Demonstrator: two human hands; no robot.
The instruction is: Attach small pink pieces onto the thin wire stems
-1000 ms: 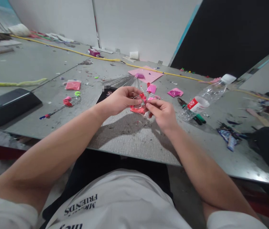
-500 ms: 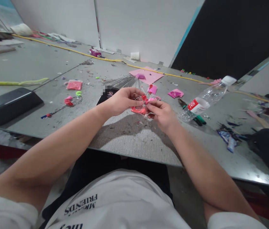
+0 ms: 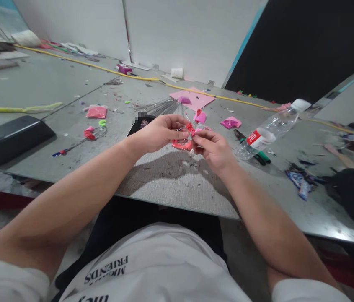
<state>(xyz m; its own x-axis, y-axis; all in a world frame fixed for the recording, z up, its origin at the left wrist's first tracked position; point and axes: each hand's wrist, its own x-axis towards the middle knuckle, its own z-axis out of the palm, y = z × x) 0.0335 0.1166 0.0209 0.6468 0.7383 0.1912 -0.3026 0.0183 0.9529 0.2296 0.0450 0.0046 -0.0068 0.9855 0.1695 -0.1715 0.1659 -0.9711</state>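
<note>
Between my two hands is a thin wire piece with small red lumps (image 3: 189, 127) on it, which look like soft clay. My left hand (image 3: 164, 132) pinches it from the left with thumb and forefinger. From the right, the closed fingers of my right hand (image 3: 212, 147) press at the red lumps; the fingertips partly hide the piece. Just below and behind the fingers shows a coral-red packet (image 3: 181, 145). A similar wire loop with red and pink lumps (image 3: 89, 133) lies to the left on the grey table (image 3: 164, 176).
A clear plastic bottle (image 3: 266, 130) leans beside green-handled pliers (image 3: 261, 158) at right. Beyond my hands are a bundle of thin wires (image 3: 161, 106), a pink sheet (image 3: 200, 100) and pink packets (image 3: 231, 122). A yellow cable (image 3: 101, 70) crosses the back. A dark phone-like object (image 3: 140, 124) lies behind my left wrist.
My right fingers have shifted very slightly around the red lumps. Both hands otherwise stay in place, and the view has tilted a little.
</note>
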